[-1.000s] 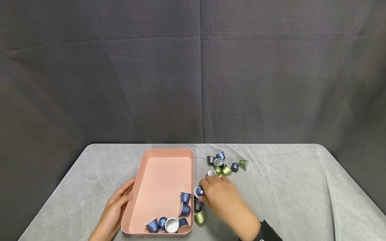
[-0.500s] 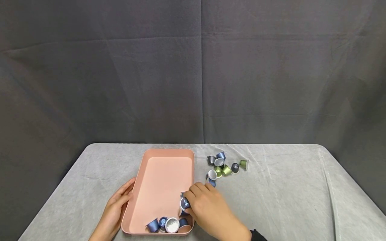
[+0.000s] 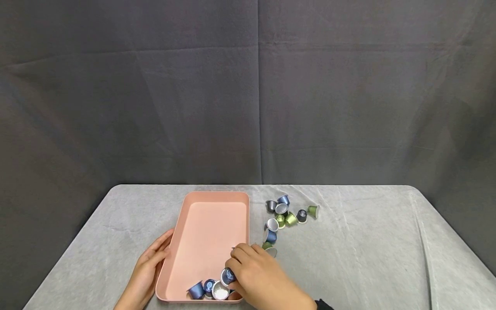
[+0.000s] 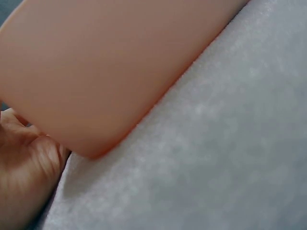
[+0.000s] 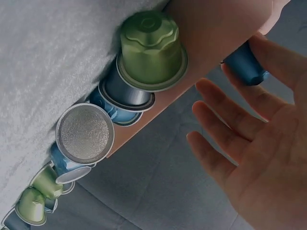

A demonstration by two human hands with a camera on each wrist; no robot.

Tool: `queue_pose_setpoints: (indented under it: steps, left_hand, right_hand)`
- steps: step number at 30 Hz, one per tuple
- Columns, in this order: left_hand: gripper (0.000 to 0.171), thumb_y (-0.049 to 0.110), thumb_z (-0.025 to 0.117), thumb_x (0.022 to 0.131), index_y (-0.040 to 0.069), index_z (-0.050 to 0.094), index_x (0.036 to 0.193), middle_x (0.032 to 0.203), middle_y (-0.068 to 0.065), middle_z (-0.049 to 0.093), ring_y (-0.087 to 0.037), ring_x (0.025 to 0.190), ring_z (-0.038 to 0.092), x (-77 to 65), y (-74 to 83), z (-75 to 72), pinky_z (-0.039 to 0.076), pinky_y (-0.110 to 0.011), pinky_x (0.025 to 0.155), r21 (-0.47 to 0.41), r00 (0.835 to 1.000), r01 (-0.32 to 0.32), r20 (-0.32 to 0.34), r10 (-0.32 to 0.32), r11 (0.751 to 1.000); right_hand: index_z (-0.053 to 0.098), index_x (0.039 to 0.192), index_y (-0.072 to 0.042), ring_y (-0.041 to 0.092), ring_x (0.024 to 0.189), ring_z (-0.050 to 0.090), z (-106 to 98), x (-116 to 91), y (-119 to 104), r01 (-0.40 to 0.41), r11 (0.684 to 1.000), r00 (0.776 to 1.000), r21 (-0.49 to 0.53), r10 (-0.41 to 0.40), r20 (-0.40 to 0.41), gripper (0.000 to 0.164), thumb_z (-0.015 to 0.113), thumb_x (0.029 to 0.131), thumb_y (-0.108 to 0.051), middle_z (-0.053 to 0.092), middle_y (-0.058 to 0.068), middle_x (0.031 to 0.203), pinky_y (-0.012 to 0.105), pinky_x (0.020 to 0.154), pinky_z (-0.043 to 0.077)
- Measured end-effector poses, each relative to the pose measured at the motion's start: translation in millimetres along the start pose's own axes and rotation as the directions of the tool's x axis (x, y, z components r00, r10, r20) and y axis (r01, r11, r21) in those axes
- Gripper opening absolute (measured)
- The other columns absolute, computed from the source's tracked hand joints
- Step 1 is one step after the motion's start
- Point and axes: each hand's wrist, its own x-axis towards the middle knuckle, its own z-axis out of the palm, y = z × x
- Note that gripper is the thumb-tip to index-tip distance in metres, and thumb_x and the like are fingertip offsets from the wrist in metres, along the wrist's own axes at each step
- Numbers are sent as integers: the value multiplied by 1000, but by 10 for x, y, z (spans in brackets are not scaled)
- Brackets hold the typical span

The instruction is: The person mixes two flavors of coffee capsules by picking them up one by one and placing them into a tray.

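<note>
My right hand pinches a blue coffee capsule between thumb and index finger, low over the near right corner of the pink tray. The right wrist view shows that blue capsule with the other fingers spread away from it. Below it in the tray lie a blue capsule, another blue one and one with its silver lid up; my right hand hides others. My left hand rests against the tray's left wall, fingers fairly straight along the outside.
Right of the tray, a green capsule, a dark one and a silver-lidded one line its outer wall. Several more green, blue and dark capsules, such as a light green one, cluster farther back on the grey-covered table.
My right hand has lifted the blue capsule from beside the tray, carried it left over the rim and moved toward the near end. The left hand and tray have stayed put.
</note>
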Motion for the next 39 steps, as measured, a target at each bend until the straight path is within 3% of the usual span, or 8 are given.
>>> queue_pose_setpoints:
  steps: [6, 17, 39]
  left_hand:
    - [41, 3, 41, 104, 10, 41, 145, 136, 14, 54, -3, 124, 51, -4, 7, 0, 45, -21, 98, -15, 1000, 1, 9, -1, 1000]
    - [57, 4, 43, 104, -12, 18, 152, 134, 16, 55, -1, 123, 51, -5, 17, 19, 45, -20, 98, 24, 1000, 17, -17, -17, 1000]
    - [58, 4, 43, 104, -12, 16, 152, 134, 16, 54, -1, 124, 51, 0, 29, 22, 45, -21, 98, 25, 999, 30, -25, -29, 999]
  right_hand:
    - [64, 87, -18, 12, 93, 54, 14, -11, -3, 3, 1000, 1000, 14, -3, 15, 23, 83, 77, -27, 57, -7, 91, 27, 82, 46]
    - [64, 88, -18, 12, 91, 54, 40, -27, 1, 10, 1000, 1000, 17, -10, 20, 21, 82, 77, -22, 58, -6, 90, 27, 79, 46]
    - [70, 102, -15, 13, 102, 58, -85, -44, 84, -67, 994, 993, 84, 57, 108, 27, 82, 81, -26, 63, -3, 105, 30, 86, 47]
